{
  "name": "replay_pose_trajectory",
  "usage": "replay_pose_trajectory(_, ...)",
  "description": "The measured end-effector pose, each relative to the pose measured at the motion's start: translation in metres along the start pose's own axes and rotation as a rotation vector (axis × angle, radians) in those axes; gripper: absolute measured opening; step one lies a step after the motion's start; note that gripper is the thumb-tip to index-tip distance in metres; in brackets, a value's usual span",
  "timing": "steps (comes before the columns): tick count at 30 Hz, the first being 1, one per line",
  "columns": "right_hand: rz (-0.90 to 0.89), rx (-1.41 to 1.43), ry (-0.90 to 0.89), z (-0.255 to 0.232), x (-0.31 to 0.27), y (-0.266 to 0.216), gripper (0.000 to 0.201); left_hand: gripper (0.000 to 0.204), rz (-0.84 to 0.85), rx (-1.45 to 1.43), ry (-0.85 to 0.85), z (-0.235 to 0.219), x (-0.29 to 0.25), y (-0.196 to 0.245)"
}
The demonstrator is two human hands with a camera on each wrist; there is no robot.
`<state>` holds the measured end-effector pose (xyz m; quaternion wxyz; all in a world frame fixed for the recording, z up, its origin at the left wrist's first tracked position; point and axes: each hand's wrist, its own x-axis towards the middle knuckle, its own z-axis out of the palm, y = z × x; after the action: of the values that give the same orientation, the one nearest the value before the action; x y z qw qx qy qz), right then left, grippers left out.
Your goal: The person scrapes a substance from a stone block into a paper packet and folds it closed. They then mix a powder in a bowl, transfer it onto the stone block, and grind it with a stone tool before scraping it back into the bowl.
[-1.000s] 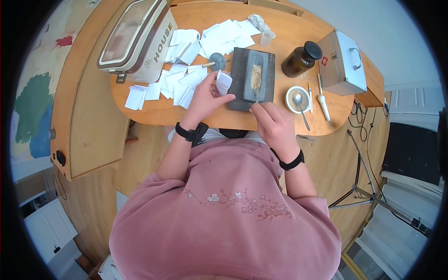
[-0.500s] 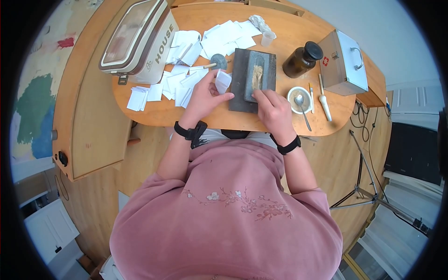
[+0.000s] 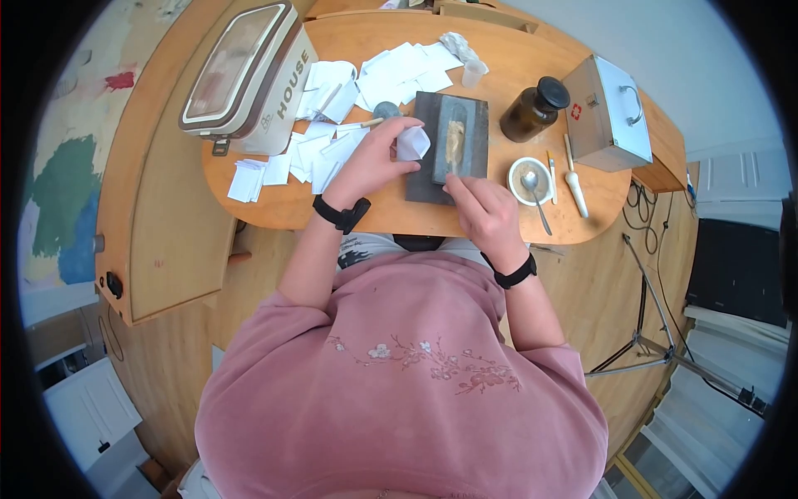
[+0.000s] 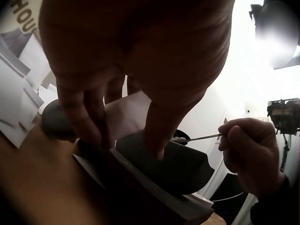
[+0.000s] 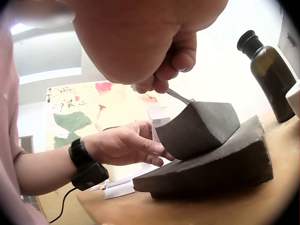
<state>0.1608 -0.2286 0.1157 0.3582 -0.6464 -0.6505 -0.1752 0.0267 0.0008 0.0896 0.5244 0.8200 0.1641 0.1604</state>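
Pinching a thin metal tool (image 4: 202,138) with the right hand (image 3: 486,212)
Left hand (image 3: 370,162) grips folded white paper (image 3: 411,145); ahead of the right hand lies a grey trough (image 3: 470,133).

"HOUSE" on the lidded bin (image 3: 249,79); red cross (image 3: 576,111) on silver case (image 3: 611,116)

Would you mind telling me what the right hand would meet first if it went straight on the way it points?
Beyond the thin metal tool it pinches, the right hand would probably meet the grey stone trough first; height is hard to judge, so it might pass over.
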Motion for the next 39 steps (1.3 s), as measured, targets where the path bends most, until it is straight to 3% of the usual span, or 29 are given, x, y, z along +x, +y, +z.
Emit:
replay_pose_trajectory(9, -0.083, 0.123, -0.018, -0.007, 0.016, -0.021, 0.035, 0.067, 0.083, -0.08, -0.006, 0.003, 0.0, -0.004)
replay_pose_trajectory(12, -0.037, 0.295, 0.021, 0.006, 0.018, -0.025, 0.028, 0.068, 0.107, -0.099, -0.036, 0.002, -0.004, -0.002)
replay_pose_trajectory(14, 0.359, 0.463, 0.081, 0.012, 0.023, -0.032, 0.016, 0.069, 0.112, -0.126, -0.061, 0.004, -0.007, -0.003)
replay_pose_trajectory(15, 0.354, 0.466, 0.079, 0.014, 0.025, -0.035, 0.016, 0.069, 0.127, -0.157, -0.047, 0.006, -0.008, -0.005)
replay_pose_trajectory(17, 0.513, 0.525, 0.15, 0.014, 0.027, -0.044, 0.01, 0.069, 0.137, -0.187, -0.027, 0.006, -0.011, -0.008)
replay_pose_trajectory(23, 0.445, 0.448, 0.251, 0.0, 0.02, -0.048, 0.013, 0.068, 0.094, -0.181, -0.036, 0.005, -0.017, -0.011)
replay_pose_trajectory(25, 0.419, 0.365, 0.275, -0.008, 0.013, -0.044, 0.014, 0.061, -0.076, -0.235, -0.016, 0.003, -0.022, -0.008)
replay_pose_trajectory(26, 0.395, 0.283, 0.302, -0.011, 0.01, -0.042, 0.015, 0.061, -0.076, -0.238, -0.015, 0.005, -0.024, -0.013)
replay_pose_trajectory(28, 0.391, 0.238, 0.298, -0.005, 0.004, -0.028, 0.018, 0.057, -0.077, -0.542, 0.107, 0.008, -0.027, -0.021)
replay_pose_trajectory(30, 0.236, 0.103, 0.192, 0.003, -0.004, -0.01, 0.023, 0.051, -0.113, -0.491, 0.136, 0.007, -0.031, -0.019)
replay_pose_trajectory(32, 0.244, 0.086, 0.176, 0.011, -0.011, -0.005, 0.026, 0.047, -0.24, -0.693, 0.125, 0.006, -0.032, -0.02)
replay_pose_trajectory(35, 0.288, 0.072, 0.075, 0.017, -0.013, -0.002, 0.028, 0.041, -0.277, -0.79, 0.106, 0.005, -0.039, -0.005)
replay_pose_trajectory(39, 0.311, 0.19, 0.067, 0.012, -0.009, -0.009, 0.036, 0.039, -0.312, -0.737, 0.083, 0.0, -0.048, 0.017)
